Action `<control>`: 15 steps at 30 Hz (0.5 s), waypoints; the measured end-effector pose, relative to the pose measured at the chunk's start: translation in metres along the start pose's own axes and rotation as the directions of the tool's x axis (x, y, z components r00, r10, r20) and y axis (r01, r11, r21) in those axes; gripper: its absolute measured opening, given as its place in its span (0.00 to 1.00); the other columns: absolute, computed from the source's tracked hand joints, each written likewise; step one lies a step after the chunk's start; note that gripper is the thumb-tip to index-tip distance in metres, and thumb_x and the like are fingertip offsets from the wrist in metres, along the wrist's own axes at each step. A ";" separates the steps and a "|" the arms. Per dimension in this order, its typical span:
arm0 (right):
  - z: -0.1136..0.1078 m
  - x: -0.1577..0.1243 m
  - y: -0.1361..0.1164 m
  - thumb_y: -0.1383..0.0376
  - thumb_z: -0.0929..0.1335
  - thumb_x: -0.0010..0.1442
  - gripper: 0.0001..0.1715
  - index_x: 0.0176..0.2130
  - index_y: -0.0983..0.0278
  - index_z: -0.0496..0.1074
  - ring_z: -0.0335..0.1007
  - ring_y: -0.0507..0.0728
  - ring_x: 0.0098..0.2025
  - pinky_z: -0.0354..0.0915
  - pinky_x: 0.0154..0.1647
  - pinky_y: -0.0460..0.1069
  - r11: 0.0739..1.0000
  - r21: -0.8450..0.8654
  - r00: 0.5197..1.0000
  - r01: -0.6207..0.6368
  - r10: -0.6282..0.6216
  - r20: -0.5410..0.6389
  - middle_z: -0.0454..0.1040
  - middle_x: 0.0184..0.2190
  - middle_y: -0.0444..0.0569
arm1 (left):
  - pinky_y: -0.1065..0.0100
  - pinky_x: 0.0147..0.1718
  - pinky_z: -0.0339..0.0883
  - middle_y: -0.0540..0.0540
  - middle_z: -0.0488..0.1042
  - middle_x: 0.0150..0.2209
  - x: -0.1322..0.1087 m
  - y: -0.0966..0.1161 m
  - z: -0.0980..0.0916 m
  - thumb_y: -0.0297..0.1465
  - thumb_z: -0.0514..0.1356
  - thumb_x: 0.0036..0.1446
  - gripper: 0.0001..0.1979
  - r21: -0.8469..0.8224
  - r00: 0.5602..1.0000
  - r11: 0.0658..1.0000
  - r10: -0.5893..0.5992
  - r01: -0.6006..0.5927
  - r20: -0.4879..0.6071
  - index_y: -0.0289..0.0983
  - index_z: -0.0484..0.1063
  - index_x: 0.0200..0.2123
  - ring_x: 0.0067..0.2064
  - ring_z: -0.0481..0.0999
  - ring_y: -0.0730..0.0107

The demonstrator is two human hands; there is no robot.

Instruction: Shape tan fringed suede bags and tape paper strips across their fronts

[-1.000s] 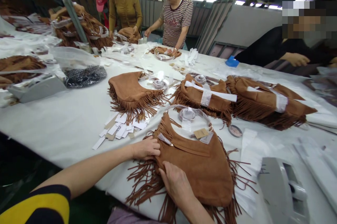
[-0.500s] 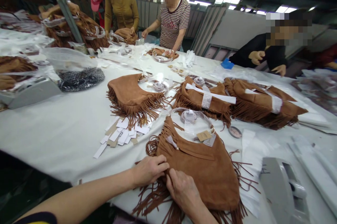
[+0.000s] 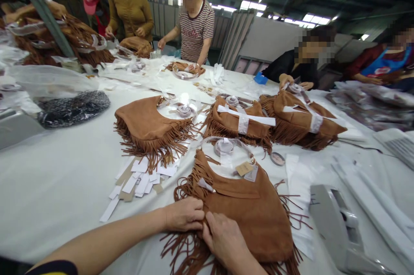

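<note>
A brown suede handbag [image 3: 246, 214] with fringe lies flat in front of me, its wrapped strap curled at the top beside a tan paper tag [image 3: 244, 168]. At the bag's left edge, my left hand [image 3: 186, 214] is closed on the fringed seam. Close against it, my right hand [image 3: 226, 238] is closed too, thumb and fingers pinching the same edge. The exact strands between the fingertips are hidden. Loose fringe [image 3: 186, 251] hangs below both hands toward the table's front edge.
Another fringed bag [image 3: 148, 120] lies beyond, with scattered paper tags [image 3: 139, 180] near it. Two taped bags [image 3: 241, 122] [image 3: 300, 115] sit at the back right. A grey tape dispenser [image 3: 336, 227] stands right. Co-workers [image 3: 194, 29] work across the white table [image 3: 74, 189].
The camera view has swung rightward. A co-worker in black now has a hand at the far right bag's wrapped strap, which is raised. My hands stay at the same bag edge.
</note>
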State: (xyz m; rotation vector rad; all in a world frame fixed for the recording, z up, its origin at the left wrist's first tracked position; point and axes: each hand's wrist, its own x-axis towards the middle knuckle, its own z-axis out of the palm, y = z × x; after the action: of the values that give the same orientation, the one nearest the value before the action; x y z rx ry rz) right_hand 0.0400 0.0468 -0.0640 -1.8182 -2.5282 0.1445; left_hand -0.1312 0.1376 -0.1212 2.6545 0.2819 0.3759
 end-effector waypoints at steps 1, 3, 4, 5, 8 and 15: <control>0.000 0.001 -0.004 0.69 0.62 0.58 0.04 0.32 0.61 0.65 0.69 0.56 0.29 0.51 0.27 0.48 0.998 -0.017 0.998 -0.061 0.062 0.011 0.74 0.28 0.47 | 0.66 0.34 0.57 0.47 0.64 0.34 0.000 0.001 0.002 0.42 0.49 0.65 0.15 0.040 1.000 0.999 -0.021 0.021 -0.002 0.39 0.62 0.31 0.34 0.62 0.68; 0.002 0.003 -0.008 0.70 0.62 0.56 0.05 0.32 0.62 0.66 0.71 0.57 0.30 0.52 0.28 0.48 0.991 -0.003 0.990 -0.134 0.134 0.036 0.75 0.29 0.48 | 0.66 0.33 0.57 0.48 0.65 0.34 0.001 0.003 0.006 0.40 0.48 0.65 0.14 0.066 0.999 0.997 -0.050 0.050 -0.009 0.39 0.62 0.32 0.34 0.62 0.68; 0.003 0.005 -0.008 0.70 0.62 0.56 0.05 0.32 0.62 0.67 0.71 0.57 0.30 0.53 0.28 0.48 0.990 0.029 0.989 -0.137 0.135 0.055 0.75 0.29 0.48 | 0.66 0.33 0.57 0.48 0.65 0.34 0.001 0.004 0.006 0.39 0.47 0.66 0.14 0.047 0.998 0.997 -0.058 0.058 -0.008 0.39 0.62 0.32 0.34 0.62 0.68; 0.004 0.006 -0.007 0.70 0.62 0.56 0.06 0.32 0.62 0.67 0.71 0.56 0.30 0.54 0.28 0.48 0.990 0.066 0.990 -0.125 0.120 0.073 0.75 0.28 0.47 | 0.66 0.34 0.57 0.48 0.65 0.34 0.001 0.004 0.006 0.39 0.46 0.66 0.14 0.011 0.998 0.998 -0.063 0.063 -0.005 0.39 0.62 0.32 0.35 0.63 0.69; 0.002 0.009 -0.001 0.67 0.61 0.58 0.07 0.30 0.62 0.68 0.71 0.55 0.28 0.55 0.28 0.47 0.987 0.142 0.992 -0.073 0.058 0.112 0.75 0.27 0.46 | 0.67 0.36 0.58 0.49 0.64 0.34 -0.001 0.005 0.002 0.39 0.45 0.67 0.15 -0.157 0.997 0.984 -0.079 0.082 0.024 0.39 0.62 0.30 0.36 0.63 0.69; -0.003 -0.016 0.005 0.51 0.58 0.64 0.22 0.36 0.65 0.70 0.69 0.57 0.27 0.60 0.27 0.49 0.993 0.064 0.994 -0.096 0.092 0.057 0.74 0.26 0.50 | 0.67 0.40 0.62 0.47 0.64 0.37 -0.012 0.005 0.005 0.43 0.44 0.66 0.18 -0.402 0.979 0.893 -0.198 0.204 0.057 0.38 0.64 0.32 0.39 0.65 0.66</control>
State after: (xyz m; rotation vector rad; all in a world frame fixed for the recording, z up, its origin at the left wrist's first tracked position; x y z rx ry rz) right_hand 0.0500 0.0336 -0.0610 -1.9341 -2.4413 0.2799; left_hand -0.1403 0.1278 -0.1258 2.1939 0.4211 0.3088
